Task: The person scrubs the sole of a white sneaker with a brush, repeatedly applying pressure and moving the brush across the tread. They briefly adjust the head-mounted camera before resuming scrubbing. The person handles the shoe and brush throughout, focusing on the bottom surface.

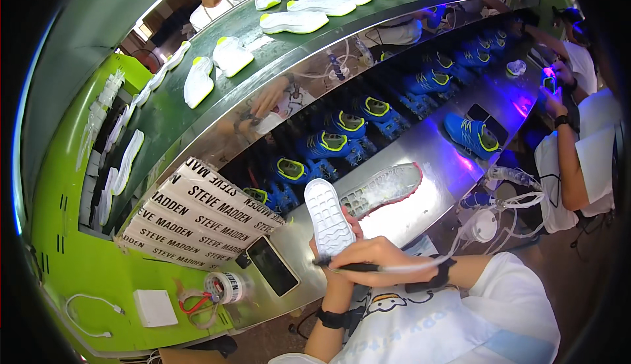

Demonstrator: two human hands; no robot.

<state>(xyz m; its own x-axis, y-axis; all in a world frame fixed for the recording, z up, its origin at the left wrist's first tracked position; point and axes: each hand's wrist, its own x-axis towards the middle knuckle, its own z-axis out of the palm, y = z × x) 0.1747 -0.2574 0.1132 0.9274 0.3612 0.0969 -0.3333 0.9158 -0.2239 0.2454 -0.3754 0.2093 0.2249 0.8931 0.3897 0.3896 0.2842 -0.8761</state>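
My left hand (pixel 353 224) grips a white shoe sole (pixel 328 213) from behind, its fingers curled round the right edge. The sole stands tilted up with its ridged tread showing. In my right hand (pixel 380 253) is a black-handled brush (pixel 355 266) with a pale tube trailing from its rear end. The brush tip lies against the lower end of the sole, near my left wrist. On the metal bench (pixel 434 199) just beyond, a grey sole (pixel 384 190) with a reddish rim lies beside the white one.
Blue sneakers (pixel 327 144) line a lower rack beyond the bench; another blue sneaker (pixel 470 135) sits on it. White soles (pixel 294 22) rest on the green belt. A printed paper-covered box (pixel 197 216), phone (pixel 273 266), tape roll (pixel 227 288) and scissors (pixel 196 303) lie left. A co-worker (pixel 572 147) is at right.
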